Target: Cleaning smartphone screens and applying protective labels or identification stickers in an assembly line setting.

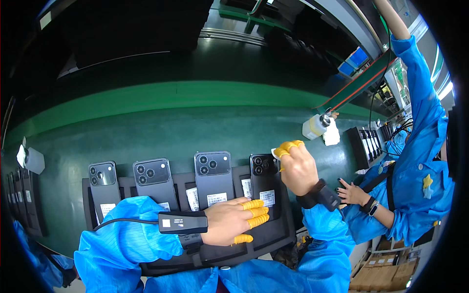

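Observation:
Several dark smartphones lie in a row, backs up, in a black foam tray (288, 229). My left hand (227, 222), in yellow finger cots, is flat with fingers stretched out, the tips on or just over the lower back of the rightmost phone (261, 188). By that phone's camera block, my right hand (299, 168), also in yellow finger cots, is closed in a pinch. A small white piece (275, 152) pokes out at its fingertips. To the left are another phone (215, 178), a third phone (154, 180) and the leftmost phone (103, 183), partly behind my left sleeve.
A white bottle (312, 128) stands beyond my right hand, beside a white cloth (331, 133). Another bottle (34, 160) is at far left, near more dark trays (30, 210). A co-worker's hand (352, 192) rests near the right table edge, close to a black rack (364, 149).

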Action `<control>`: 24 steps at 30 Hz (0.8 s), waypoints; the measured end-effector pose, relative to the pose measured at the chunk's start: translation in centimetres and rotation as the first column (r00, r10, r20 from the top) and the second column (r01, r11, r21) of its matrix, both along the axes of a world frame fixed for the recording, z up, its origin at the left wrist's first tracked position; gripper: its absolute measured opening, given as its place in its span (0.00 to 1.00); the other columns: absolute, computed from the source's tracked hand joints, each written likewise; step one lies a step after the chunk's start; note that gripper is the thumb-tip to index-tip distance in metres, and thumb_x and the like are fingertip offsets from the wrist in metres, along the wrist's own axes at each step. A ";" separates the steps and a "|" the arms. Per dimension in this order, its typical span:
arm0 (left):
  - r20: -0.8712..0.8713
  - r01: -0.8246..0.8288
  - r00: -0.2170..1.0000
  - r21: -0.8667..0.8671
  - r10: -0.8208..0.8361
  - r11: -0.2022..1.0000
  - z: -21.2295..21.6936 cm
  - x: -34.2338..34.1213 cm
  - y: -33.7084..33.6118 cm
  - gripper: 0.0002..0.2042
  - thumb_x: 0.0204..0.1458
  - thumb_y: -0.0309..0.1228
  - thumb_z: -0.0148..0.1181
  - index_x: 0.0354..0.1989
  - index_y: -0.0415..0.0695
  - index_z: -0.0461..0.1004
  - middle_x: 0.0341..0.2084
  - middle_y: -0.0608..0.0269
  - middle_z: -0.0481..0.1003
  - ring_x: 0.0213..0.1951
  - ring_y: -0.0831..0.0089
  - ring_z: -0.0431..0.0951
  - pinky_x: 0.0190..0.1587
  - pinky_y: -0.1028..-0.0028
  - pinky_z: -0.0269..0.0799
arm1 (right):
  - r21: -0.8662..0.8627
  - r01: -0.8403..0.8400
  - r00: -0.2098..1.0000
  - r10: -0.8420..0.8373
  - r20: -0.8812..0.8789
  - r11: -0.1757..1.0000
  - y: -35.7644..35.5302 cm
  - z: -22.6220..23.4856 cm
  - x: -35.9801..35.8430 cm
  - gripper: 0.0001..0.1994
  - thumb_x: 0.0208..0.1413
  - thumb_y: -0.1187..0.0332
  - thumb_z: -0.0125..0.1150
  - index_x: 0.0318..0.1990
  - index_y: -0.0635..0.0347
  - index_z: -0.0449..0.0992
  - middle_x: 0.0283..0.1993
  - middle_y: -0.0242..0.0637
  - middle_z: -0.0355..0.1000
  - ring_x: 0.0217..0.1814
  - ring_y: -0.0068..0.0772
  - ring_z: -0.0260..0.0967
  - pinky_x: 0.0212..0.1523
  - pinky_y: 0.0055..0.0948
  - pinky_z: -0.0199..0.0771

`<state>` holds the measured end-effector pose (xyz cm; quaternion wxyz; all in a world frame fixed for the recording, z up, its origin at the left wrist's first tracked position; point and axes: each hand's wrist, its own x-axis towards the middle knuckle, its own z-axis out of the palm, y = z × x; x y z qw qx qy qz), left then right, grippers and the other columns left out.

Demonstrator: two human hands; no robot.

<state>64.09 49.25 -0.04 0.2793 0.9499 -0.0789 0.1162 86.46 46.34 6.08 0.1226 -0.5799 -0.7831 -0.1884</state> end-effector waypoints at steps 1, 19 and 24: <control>0.003 -0.005 1.000 -0.001 0.005 1.000 0.1 0.0 0.0 0.28 0.54 0.44 0.53 0.61 0.42 0.61 0.60 0.52 0.62 0.63 0.56 0.59 0.66 0.61 0.52 | -0.005 -0.013 0.999 0.012 -0.038 1.000 -0.2 0.5 0.0 0.15 0.32 0.81 0.57 0.34 0.63 0.77 0.34 0.41 0.69 0.36 0.44 0.66 0.40 0.34 0.72; -0.028 -0.011 1.000 -0.033 0.010 0.999 0.8 -0.1 0.3 0.29 0.52 0.43 0.56 0.60 0.42 0.61 0.58 0.52 0.64 0.60 0.53 0.62 0.64 0.63 0.56 | -0.088 -0.194 0.960 0.171 -0.224 0.977 -1.3 -1.9 -3.1 0.19 0.32 0.79 0.58 0.40 0.66 0.76 0.37 0.43 0.70 0.40 0.46 0.68 0.42 0.36 0.72; 0.039 0.002 0.999 -0.012 -0.001 1.000 0.6 0.1 0.3 0.29 0.53 0.43 0.56 0.60 0.41 0.62 0.58 0.52 0.64 0.61 0.53 0.61 0.64 0.63 0.56 | -0.036 -0.157 0.983 0.153 -0.099 0.987 0.6 -1.8 -3.0 0.14 0.39 0.74 0.56 0.37 0.66 0.75 0.37 0.42 0.70 0.40 0.43 0.68 0.43 0.35 0.72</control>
